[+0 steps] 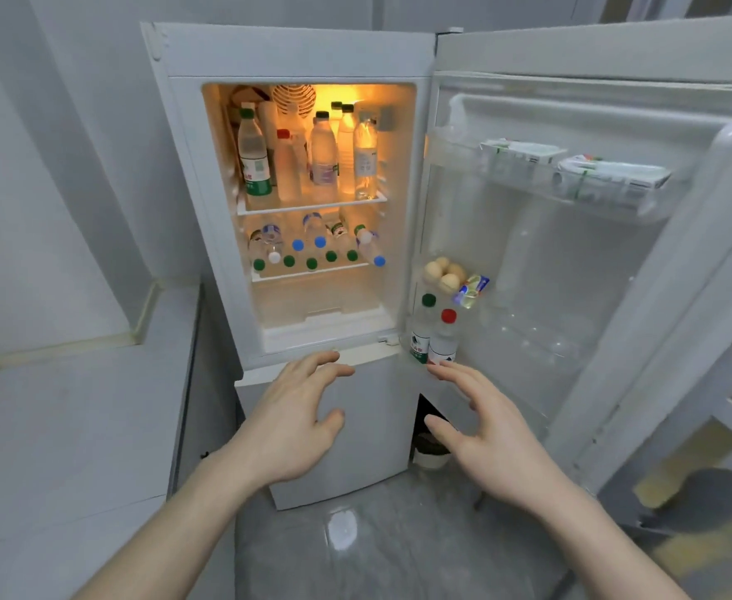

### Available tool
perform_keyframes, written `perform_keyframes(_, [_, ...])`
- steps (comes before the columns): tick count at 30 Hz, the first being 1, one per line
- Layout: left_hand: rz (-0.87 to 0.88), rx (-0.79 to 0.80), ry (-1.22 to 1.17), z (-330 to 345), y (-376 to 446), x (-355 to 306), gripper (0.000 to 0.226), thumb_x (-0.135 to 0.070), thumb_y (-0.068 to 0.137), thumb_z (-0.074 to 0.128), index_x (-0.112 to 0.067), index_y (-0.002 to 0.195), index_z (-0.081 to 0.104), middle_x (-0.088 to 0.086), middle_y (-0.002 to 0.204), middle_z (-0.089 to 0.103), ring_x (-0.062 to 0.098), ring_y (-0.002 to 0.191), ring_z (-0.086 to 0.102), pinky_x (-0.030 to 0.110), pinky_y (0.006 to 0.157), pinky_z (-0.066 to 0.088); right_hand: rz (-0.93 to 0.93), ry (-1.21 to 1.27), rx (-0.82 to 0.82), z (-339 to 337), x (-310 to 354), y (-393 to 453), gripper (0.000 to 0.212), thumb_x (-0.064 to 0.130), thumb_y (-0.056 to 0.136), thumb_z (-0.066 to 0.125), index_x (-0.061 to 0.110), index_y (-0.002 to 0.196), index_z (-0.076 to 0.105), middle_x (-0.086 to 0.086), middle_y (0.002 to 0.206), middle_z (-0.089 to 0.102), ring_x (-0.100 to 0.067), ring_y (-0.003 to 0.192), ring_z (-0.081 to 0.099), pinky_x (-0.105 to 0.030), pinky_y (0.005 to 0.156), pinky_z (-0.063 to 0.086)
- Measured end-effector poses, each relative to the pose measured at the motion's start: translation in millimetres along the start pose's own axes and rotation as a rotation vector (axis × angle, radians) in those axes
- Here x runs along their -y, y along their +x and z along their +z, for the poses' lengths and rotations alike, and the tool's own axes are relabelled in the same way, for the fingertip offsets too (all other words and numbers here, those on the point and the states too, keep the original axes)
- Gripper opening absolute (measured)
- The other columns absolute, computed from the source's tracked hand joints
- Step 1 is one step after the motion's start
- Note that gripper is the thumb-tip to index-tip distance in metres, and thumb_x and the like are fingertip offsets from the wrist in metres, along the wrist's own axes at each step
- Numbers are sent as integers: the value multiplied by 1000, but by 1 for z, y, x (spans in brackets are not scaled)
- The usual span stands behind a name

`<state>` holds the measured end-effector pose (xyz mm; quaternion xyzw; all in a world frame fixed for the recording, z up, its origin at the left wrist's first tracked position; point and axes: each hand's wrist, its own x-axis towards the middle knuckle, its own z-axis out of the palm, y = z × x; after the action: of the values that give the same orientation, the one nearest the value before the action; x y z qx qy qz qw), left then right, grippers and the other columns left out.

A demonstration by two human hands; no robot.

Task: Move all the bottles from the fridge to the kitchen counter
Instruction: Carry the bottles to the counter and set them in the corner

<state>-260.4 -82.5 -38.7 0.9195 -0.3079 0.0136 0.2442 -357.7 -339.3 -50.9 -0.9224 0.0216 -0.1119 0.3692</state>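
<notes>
The white fridge [295, 49] stands open with its lamp on. Several clear bottles stand upright on the top shelf [312, 206], among them a green-labelled bottle [254, 155]. On the second shelf several bottles lie on their sides [312, 244], caps facing me. In the lower door rack stand a green-capped bottle [422, 326] and a red-capped bottle [444, 337]. My left hand [293, 420] and my right hand [490, 430] hover below the open compartment, fingers spread, holding nothing.
The fridge door [594, 262] swings wide to the right, carrying cartons [572, 171] in its top rack and eggs [442, 270] lower down. A pale kitchen counter [74, 417] runs along the left, touching the fridge side. Grey tiled floor lies beneath me.
</notes>
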Motion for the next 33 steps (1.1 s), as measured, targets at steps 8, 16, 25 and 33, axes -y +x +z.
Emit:
perform_keyframes(8, [37, 96, -25, 37, 95, 20, 53, -27, 95, 57, -32, 146, 46, -14, 157, 33, 10, 145, 29, 25, 117, 24, 134, 10, -32, 5, -46, 49, 60, 31, 93, 72, 44, 146, 46, 37, 144, 40, 26, 126, 34, -3, 108, 27])
perform_keyframes(16, [-21, 172, -40, 84, 188, 43, 53, -26, 94, 57, -27, 146, 45, -12, 151, 40, 15, 139, 38, 32, 113, 34, 238, 55, 1, 30, -105, 133, 78, 29, 93, 72, 27, 158, 29, 20, 152, 33, 13, 126, 30, 13, 87, 17])
perform_keyframes(25, [-6, 245, -108, 125, 269, 70, 61, -28, 93, 57, -28, 151, 38, -11, 155, 38, 15, 141, 38, 30, 113, 34, 372, 151, -117, 54, -147, 191, 77, 29, 89, 76, 36, 150, 30, 18, 141, 42, 6, 128, 38, -17, 104, 32])
perform_keyframes(33, [100, 351, -196, 158, 344, 103, 70, -39, 90, 61, -26, 153, 34, -4, 153, 43, 17, 139, 44, 32, 112, 38, 498, 71, -271, 82, -164, 228, 71, 33, 87, 77, 29, 146, 38, 7, 138, 49, -9, 129, 48, -19, 100, 37])
